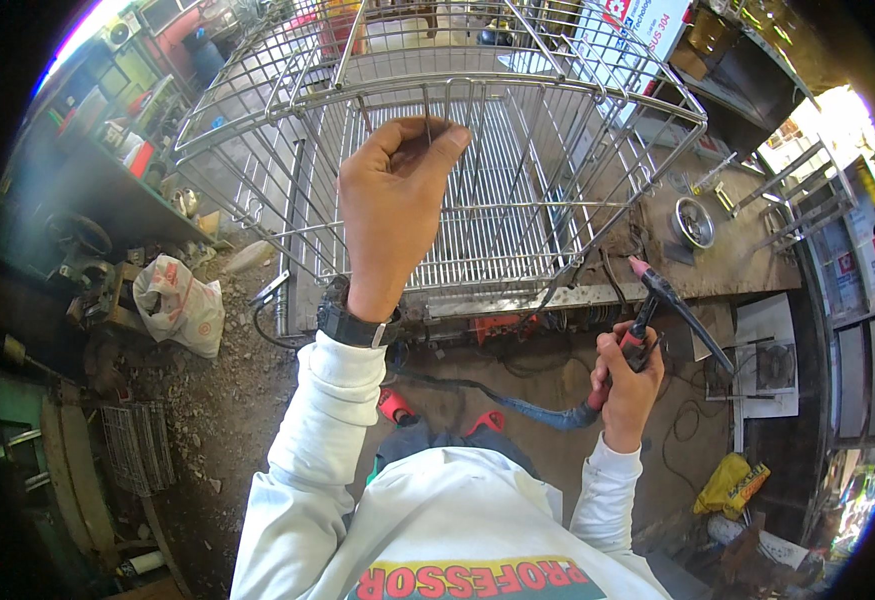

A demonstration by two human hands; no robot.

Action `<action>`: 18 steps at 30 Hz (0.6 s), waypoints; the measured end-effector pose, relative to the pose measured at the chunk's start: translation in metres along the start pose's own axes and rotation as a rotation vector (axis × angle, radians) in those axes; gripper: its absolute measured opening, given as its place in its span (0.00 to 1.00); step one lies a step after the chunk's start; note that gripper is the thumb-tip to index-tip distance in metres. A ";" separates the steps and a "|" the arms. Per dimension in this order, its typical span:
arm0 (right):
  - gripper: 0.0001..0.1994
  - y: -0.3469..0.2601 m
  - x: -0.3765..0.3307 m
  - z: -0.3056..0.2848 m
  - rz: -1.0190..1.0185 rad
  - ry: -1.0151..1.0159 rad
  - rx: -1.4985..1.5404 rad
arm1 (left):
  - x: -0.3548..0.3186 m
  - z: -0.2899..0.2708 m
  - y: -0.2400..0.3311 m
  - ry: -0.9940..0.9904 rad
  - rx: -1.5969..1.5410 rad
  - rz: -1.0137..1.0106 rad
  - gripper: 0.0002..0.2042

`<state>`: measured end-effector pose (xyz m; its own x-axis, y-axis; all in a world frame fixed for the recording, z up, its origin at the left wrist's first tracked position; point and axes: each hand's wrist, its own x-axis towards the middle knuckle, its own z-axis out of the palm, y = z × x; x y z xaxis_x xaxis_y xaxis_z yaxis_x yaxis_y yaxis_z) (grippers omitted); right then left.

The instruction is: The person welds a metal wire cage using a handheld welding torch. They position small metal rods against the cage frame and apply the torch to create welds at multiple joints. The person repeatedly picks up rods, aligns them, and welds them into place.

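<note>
A wire cage (517, 90) of bright metal rods stands in front of me, with a grid of close parallel bars as its floor. My left hand (392, 190) is raised at its near side, finger and thumb pinched on a thin metal rod (426, 103). Whether that rod is loose or part of the cage I cannot tell. Lower right, my right hand (629, 385) is closed around the handle of a TIG welding torch (695, 322), black with a pinkish nozzle pointing up toward the cage. A blue-grey sleeved cable (517, 403) runs left from the torch handle.
The cage rests on a worktable (672, 265) with a metal front edge. On its right side sits a round metal bowl (693, 222). A white sack (179, 305) lies on the rubble at left, a yellow bag (732, 485) at lower right. Cables trail across the floor.
</note>
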<state>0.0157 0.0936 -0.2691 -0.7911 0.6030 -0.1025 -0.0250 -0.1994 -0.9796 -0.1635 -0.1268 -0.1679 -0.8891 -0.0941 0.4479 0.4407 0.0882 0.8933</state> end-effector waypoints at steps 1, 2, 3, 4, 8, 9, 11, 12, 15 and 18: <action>0.13 0.002 0.001 0.000 -0.003 0.000 -0.002 | 0.000 0.000 -0.001 -0.003 -0.012 -0.007 0.11; 0.13 0.003 0.001 0.000 -0.007 0.001 -0.004 | 0.001 0.000 -0.002 -0.007 -0.018 -0.016 0.11; 0.13 0.004 0.002 0.000 -0.010 0.002 -0.006 | 0.001 -0.001 -0.004 -0.012 -0.025 -0.025 0.11; 0.12 0.004 0.002 0.001 -0.010 0.002 -0.002 | 0.002 -0.001 -0.005 -0.017 -0.031 -0.034 0.11; 0.12 0.003 0.002 0.000 0.009 -0.002 -0.023 | 0.001 0.000 -0.003 -0.006 -0.017 0.003 0.10; 0.12 0.002 0.002 -0.001 0.019 -0.004 -0.039 | 0.001 0.000 -0.003 -0.003 -0.019 0.002 0.10; 0.12 0.004 0.001 -0.002 0.015 -0.014 -0.037 | 0.001 0.000 -0.005 0.007 -0.027 0.005 0.10; 0.11 0.005 0.000 -0.002 0.014 -0.020 -0.036 | 0.001 0.001 -0.006 0.014 -0.034 0.008 0.10; 0.11 0.008 -0.001 -0.002 0.006 -0.014 -0.037 | 0.002 0.000 -0.014 0.025 -0.058 0.034 0.09; 0.11 0.009 -0.002 -0.003 0.012 0.008 -0.031 | 0.002 -0.001 -0.015 0.009 -0.062 0.025 0.08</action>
<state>0.0193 0.0930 -0.2780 -0.7861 0.6072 -0.1157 0.0034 -0.1830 -0.9831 -0.1716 -0.1294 -0.1808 -0.8768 -0.1014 0.4699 0.4696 0.0288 0.8824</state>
